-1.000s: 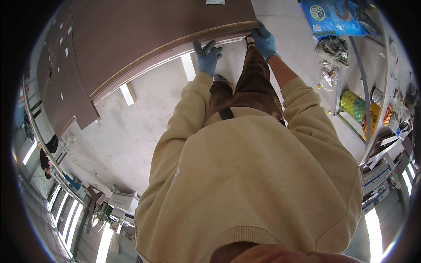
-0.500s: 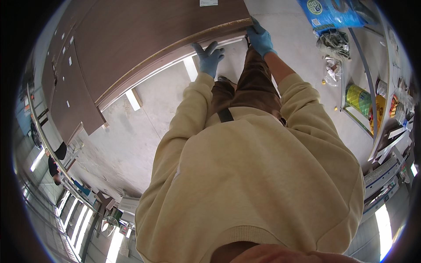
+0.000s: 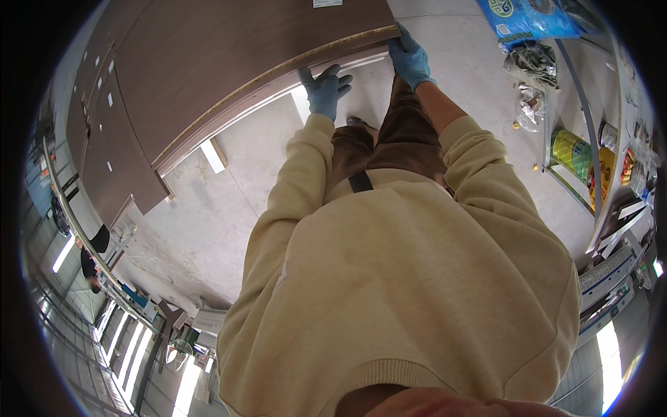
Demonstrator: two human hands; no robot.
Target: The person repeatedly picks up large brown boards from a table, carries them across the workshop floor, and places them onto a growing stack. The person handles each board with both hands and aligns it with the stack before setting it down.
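A large dark brown board [image 3: 229, 62] lies on top of a stack, its raw tan edge facing me. My right hand [image 3: 411, 61], in a blue-grey glove, is closed around the board's near right corner. Farther left along that edge is my left hand [image 3: 324, 94], gloved the same way. Its fingers are spread and its fingertips reach the stack's side, just below the top board's edge; whether they press on it I cannot tell. A small white label [image 3: 328, 3] sits on the board's upper face.
Pale wooden supports [image 3: 213, 154] show beneath the stack. More brown boards [image 3: 104, 149] with small white marks lie at the left. To the right are a blue printed sack [image 3: 531, 19], crumpled clear plastic [image 3: 531, 108] and a shelf frame [image 3: 583, 121] holding a yellow-green package [image 3: 571, 151].
My left hand has shifted slightly left along the stack's edge, its fingers still spread. My right hand remains at the board's corner, nearly unmoved.
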